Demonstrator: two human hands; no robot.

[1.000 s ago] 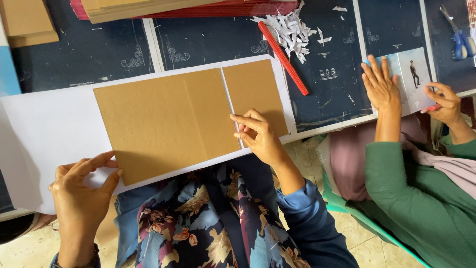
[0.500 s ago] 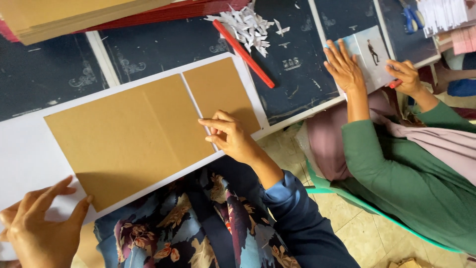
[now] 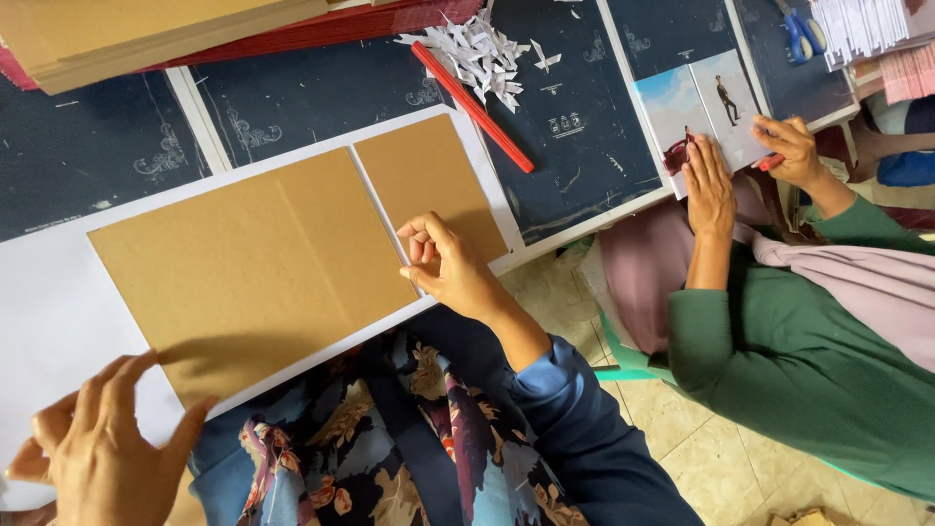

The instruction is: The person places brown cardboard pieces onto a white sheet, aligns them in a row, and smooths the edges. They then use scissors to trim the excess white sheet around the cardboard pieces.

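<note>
I see the large brown cardboard panel (image 3: 243, 273) lying flat on a white sheet (image 3: 49, 312) on the counter (image 3: 584, 127); a smaller cardboard panel (image 3: 429, 180) sits just beside its far-right edge; my right hand (image 3: 448, 263) pinches the white sheet's near edge by that gap, grip closed; my left hand (image 3: 102, 448) rests at the large panel's near-left corner, fingers spread; a red ruler (image 3: 472, 107) and paper scraps (image 3: 477, 54) lie beyond; a co-worker's hands (image 3: 711, 185) hold a printed cover well right.

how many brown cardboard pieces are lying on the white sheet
2. A large brown board lies on the white sheet, its near corner by the left hand. A smaller board sits just right of it, under the right hand.
</note>
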